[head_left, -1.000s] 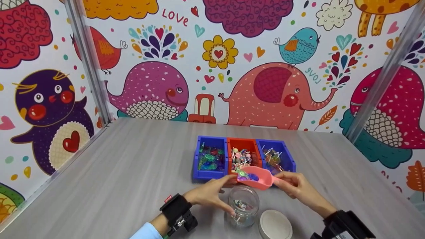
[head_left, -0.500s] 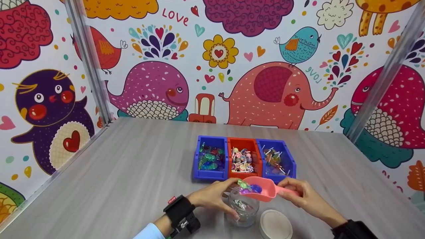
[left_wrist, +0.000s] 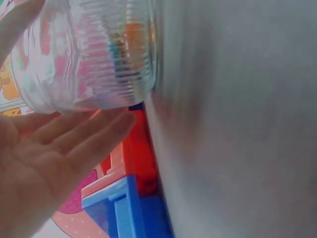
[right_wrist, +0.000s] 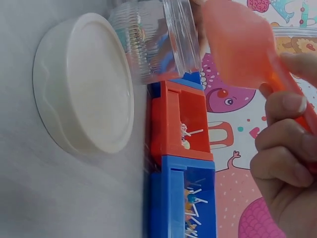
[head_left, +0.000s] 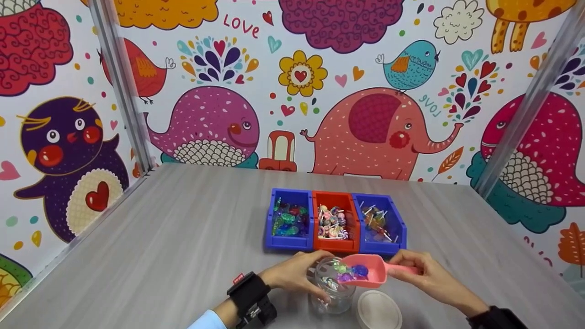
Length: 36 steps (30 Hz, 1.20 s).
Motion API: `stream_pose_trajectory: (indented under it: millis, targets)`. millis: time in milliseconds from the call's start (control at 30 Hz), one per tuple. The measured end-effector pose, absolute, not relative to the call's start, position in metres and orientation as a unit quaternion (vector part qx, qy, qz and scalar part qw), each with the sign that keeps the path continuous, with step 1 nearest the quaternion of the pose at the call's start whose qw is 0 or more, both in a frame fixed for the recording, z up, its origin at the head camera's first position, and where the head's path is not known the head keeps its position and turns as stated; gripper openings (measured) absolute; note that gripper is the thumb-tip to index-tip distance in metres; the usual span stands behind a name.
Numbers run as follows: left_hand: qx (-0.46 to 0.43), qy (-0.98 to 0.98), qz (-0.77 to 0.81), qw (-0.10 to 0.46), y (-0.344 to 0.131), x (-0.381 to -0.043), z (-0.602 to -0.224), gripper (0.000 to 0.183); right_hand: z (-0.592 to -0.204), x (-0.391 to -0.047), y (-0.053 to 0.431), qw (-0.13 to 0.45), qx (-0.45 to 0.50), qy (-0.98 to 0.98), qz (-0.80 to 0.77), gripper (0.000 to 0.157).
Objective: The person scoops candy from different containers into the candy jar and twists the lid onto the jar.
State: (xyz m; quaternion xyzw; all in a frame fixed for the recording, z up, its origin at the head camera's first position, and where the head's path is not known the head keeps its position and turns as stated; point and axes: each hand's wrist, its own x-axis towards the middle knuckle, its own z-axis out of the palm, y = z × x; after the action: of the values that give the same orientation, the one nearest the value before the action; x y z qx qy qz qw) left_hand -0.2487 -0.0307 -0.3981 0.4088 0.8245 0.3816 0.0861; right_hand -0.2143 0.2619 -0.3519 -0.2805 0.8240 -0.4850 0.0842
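Observation:
My right hand [head_left: 422, 276] grips the handle of a pink scoop [head_left: 375, 270], with fingers curled round it in the right wrist view. The scoop carries a few translucent green, purple and blue pieces [head_left: 359, 270] and reaches over the mouth of a clear glass jar [head_left: 337, 303]. My left hand [head_left: 292, 274] holds this jar from the left, thumb on the near side and fingers on the far side. Some small striped things [head_left: 330, 283] lie inside the jar, which has ribbed lower walls [left_wrist: 116, 54]. To its right on the table is a round off-white lid [head_left: 379, 310].
Behind the jar stand three joined bins: a blue one [head_left: 290, 242] with translucent coloured pieces, a red one [head_left: 337, 245] with small lollipops, and another blue one [head_left: 383, 247] with amber-coloured lollipops. Printed wall panels [head_left: 274, 105] enclose the grey table [head_left: 183, 237].
The right hand has brought the loaded scoop down and toward me, from in front of the red bin to over the jar mouth. The left hand stays at the jar.

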Motion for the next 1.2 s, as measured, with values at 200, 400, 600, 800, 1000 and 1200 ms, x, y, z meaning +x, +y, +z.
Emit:
stream_pose_trajectory:
  millis: [200, 400, 600, 800, 1000, 1200]
  targets:
    - [0.4, 0.836, 0.367, 0.082, -0.03, -0.248, -0.398, 0.067, -0.348, -0.215, 0.262, 0.071, -0.285, 0.841, -0.454, 0.017]
    - [0.394, 0.837, 0.369, 0.089, -0.029, -0.248, -0.4, 0.067, -0.343, -0.213, 0.26, 0.057, -0.286, 0.86, -0.419, 0.015]
    - [0.399, 0.832, 0.376, 0.086, -0.029, -0.248, -0.401, 0.066, -0.329, -0.209, 0.253, 0.048, -0.28, 0.892, -0.351, 0.019]
    - [0.395, 0.835, 0.373, 0.083, -0.03, -0.248, -0.4, 0.067, -0.319, -0.203, 0.246, 0.038, -0.28, 0.907, -0.311, 0.023]
    - [0.382, 0.84, 0.374, 0.089, -0.03, -0.247, -0.399, 0.07, -0.316, -0.199, 0.241, 0.012, -0.295, 0.913, -0.282, 0.022]
    - [0.386, 0.832, 0.386, 0.099, -0.031, -0.248, -0.399, 0.069, -0.316, -0.194, 0.237, -0.056, -0.339, 0.907, -0.243, 0.021]
